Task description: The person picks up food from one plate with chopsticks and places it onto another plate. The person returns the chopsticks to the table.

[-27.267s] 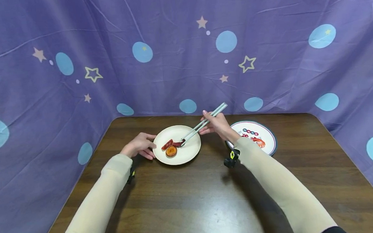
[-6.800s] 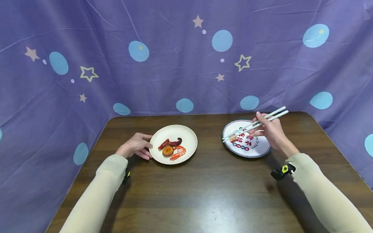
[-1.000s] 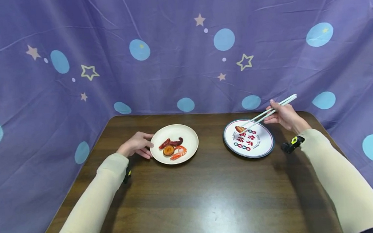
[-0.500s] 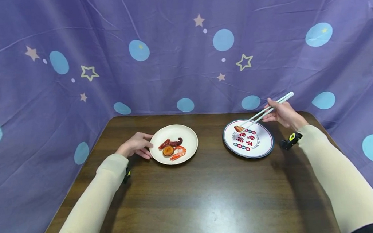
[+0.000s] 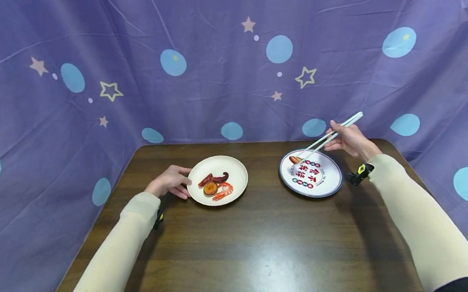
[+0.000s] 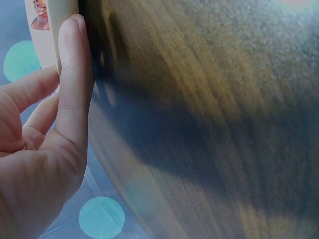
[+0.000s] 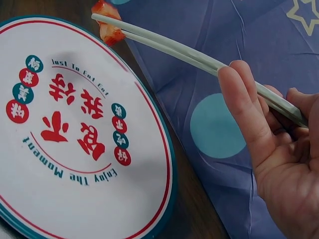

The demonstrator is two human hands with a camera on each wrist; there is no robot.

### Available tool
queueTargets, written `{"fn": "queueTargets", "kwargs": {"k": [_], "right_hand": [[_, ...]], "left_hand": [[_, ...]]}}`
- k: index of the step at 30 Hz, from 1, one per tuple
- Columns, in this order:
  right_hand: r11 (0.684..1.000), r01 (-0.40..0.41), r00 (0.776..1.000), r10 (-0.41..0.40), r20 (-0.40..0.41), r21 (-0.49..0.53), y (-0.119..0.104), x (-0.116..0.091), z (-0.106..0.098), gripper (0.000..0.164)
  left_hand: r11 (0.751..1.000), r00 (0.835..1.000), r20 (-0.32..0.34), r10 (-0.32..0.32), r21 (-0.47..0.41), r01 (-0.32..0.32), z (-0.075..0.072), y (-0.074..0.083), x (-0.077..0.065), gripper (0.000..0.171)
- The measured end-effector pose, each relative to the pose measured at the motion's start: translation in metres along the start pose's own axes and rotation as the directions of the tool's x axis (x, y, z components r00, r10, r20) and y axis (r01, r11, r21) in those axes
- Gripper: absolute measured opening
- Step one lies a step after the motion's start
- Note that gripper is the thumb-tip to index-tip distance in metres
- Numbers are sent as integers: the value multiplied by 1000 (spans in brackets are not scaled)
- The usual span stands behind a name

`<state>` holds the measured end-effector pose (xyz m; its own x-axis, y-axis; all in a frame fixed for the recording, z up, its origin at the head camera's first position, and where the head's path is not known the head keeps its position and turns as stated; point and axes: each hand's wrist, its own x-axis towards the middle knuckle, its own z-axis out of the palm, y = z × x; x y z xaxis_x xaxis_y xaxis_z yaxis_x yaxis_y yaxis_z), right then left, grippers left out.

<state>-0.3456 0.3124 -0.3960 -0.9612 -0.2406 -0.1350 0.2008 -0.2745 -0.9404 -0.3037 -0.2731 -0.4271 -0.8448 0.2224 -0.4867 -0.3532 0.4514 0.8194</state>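
Note:
My right hand (image 5: 351, 142) holds a pair of pale green chopsticks (image 5: 328, 136). Their tips pinch a small orange-brown food piece (image 5: 295, 160), seen over the back left of the white printed plate (image 5: 329, 179). In the right wrist view that food piece (image 7: 109, 30) appears past the plate's rim. My left hand (image 5: 170, 182) pinches the left rim of the cream plate (image 5: 239, 175), thumb and fingers at its edge. On it lie a shrimp (image 5: 224, 192), a round orange slice (image 5: 210, 188), a dark curled tentacle-like piece (image 5: 222, 178) and a red strip (image 5: 205, 180).
Both plates stand toward the back of a brown wooden table (image 5: 234, 256), with a stretch of tabletop between them. A purple curtain (image 5: 222, 101) with stars and blue dots hangs behind and along the sides. Each wrist carries a small black camera mount.
Since 27.3 s ago, the shrimp has come from the printed plate onto the cream plate. In the last second the chopsticks and orange-brown piece shifted slightly left. My left hand stays put.

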Motion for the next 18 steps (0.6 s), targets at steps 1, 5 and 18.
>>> {"fn": "queueTargets", "kwargs": {"k": [1, 5, 18], "right_hand": [[1000, 1, 1000, -1, -1, 6, 0, 1, 1, 42], [1000, 6, 1000, -6, -5, 7, -1, 3, 8, 41], [999, 1, 1000, -1, -10, -35, 2, 11, 18, 40]], "left_hand": [[1000, 1000, 1, 1, 0, -1, 0, 0, 0, 68], [1000, 1000, 3, 7, -1, -7, -1, 0, 1, 69], [1000, 1000, -4, 16, 1, -16, 0, -2, 0, 68]]}}
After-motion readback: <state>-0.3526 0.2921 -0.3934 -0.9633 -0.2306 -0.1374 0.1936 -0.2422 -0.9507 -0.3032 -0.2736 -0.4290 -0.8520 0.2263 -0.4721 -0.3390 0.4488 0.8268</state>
